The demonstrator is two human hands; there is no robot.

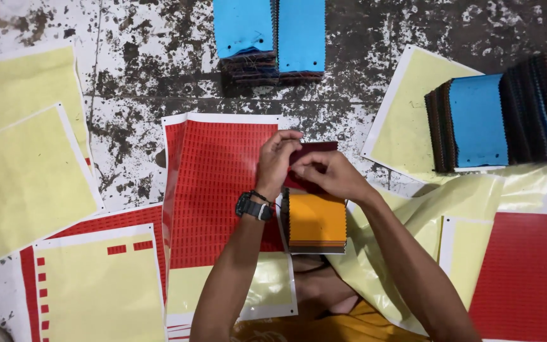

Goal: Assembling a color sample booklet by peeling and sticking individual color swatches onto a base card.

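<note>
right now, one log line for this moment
left hand: holding dark red swatch | right hand: on same swatch | below: orange swatch stack | beside: red sticker sheet

worn, paint-flecked concrete floor (pixel 134 95)

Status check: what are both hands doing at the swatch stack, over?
Left hand and right hand both pinch the maroon swatch. Orange swatch stack sits below. Red sticker sheet alongside, nothing blocking.

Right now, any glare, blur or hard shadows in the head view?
Head view: light is even, shadows soft, only short ones under the blue swatch stack. Mild sheen on the clear yellow plastic sheet, no blown-out glare. Left hand and right hand on the dark red swatch are slightly soft; the floor and red sticker sheet read sharp.
</note>
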